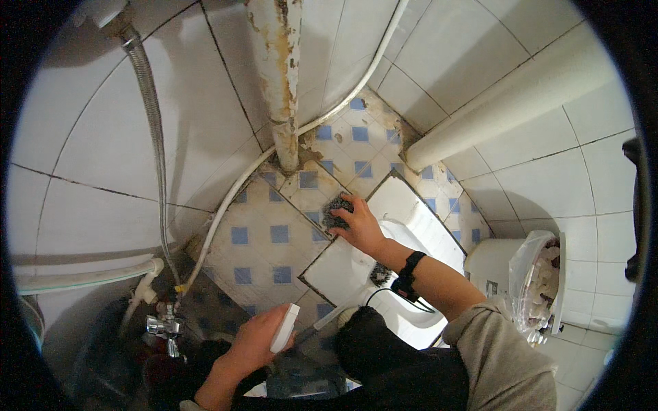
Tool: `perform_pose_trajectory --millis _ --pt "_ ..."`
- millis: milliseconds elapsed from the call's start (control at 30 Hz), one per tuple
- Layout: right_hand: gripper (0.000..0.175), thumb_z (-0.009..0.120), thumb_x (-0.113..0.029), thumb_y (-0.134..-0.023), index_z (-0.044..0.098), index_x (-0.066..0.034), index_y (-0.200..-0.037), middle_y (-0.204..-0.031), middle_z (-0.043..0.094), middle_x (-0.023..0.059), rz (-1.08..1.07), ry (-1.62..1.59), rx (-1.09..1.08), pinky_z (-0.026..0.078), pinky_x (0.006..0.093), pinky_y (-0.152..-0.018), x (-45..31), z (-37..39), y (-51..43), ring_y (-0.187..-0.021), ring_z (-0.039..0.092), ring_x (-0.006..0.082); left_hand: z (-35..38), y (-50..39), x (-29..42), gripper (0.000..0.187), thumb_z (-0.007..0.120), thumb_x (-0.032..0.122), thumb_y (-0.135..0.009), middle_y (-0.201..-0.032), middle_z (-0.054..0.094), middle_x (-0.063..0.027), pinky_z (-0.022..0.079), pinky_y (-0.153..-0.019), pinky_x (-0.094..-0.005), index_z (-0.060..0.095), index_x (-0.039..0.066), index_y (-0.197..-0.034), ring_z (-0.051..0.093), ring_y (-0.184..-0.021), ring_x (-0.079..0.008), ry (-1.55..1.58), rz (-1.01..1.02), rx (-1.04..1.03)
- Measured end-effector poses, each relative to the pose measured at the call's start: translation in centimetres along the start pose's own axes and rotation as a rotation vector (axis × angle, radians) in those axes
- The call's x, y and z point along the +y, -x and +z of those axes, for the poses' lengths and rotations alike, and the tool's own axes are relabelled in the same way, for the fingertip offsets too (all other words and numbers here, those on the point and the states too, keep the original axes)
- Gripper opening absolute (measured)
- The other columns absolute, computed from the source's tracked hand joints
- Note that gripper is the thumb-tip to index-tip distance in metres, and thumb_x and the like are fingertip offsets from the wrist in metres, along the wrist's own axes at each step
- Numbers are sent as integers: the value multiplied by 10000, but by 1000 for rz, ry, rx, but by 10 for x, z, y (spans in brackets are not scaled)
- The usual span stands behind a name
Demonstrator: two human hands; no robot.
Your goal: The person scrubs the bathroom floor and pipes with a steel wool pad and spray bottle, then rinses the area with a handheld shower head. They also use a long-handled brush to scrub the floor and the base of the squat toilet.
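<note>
My right hand (362,226) presses a dark steel-wool scouring pad (336,213) against the floor tiles beside the rim of a white ceramic squat toilet (339,269). A black band with a thin cord is on the right wrist. Lower down, my left hand (257,334) grips a white plastic object (285,329); most of it is hidden by the fingers, so its kind is unclear. Beige floor tiles (262,257) with small blue squares surround the toilet. Brown stains (311,154) mark the floor near the pipes.
A peeling, rusty pipe (280,77) and a thick white pipe (504,103) come down to the floor. A white hose (360,85) curves along the wall. At left are a braided hose (151,103) and a chrome valve (167,329). A lined waste bin (491,257) holds crumpled paper.
</note>
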State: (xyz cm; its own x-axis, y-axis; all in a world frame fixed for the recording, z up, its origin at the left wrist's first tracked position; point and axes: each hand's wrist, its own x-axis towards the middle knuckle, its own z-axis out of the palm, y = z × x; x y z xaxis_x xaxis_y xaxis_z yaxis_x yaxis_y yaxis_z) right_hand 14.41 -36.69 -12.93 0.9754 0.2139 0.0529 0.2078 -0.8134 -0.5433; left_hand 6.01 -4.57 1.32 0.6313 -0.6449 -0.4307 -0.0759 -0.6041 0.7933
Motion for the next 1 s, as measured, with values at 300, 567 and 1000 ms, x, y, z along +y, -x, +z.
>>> perform_pose_trajectory --millis 300,567,1000 --pt "307 702 -58 -742 651 -94 -1042 -1230 521 195 -121 25 -77 478 433 -913 -4 11 14 -1114 520 375 -2 -9 9 515 701 153 -834 -1157 605 -185 510 -874 -423 473 26 -1278 614 -1060 -354 38 -50 -11" --pt "281 662 -83 -760 666 -109 -1040 -1091 598 150 112 71 68 503 419 -848 46 3 -69 -1022 573 357 2 -12 12 480 712 109 -815 -1135 622 -149 524 -862 -406 512 84 -1251 638 -1036 -329 118 -63 -11" --pt "256 616 -111 -793 688 -131 -1038 -1011 592 159 76 162 135 507 451 -805 70 -16 -56 -929 592 349 0 1 12 532 716 143 -827 -1166 607 -179 498 -898 -443 479 25 -1289 607 -1079 -337 71 -93 -27"
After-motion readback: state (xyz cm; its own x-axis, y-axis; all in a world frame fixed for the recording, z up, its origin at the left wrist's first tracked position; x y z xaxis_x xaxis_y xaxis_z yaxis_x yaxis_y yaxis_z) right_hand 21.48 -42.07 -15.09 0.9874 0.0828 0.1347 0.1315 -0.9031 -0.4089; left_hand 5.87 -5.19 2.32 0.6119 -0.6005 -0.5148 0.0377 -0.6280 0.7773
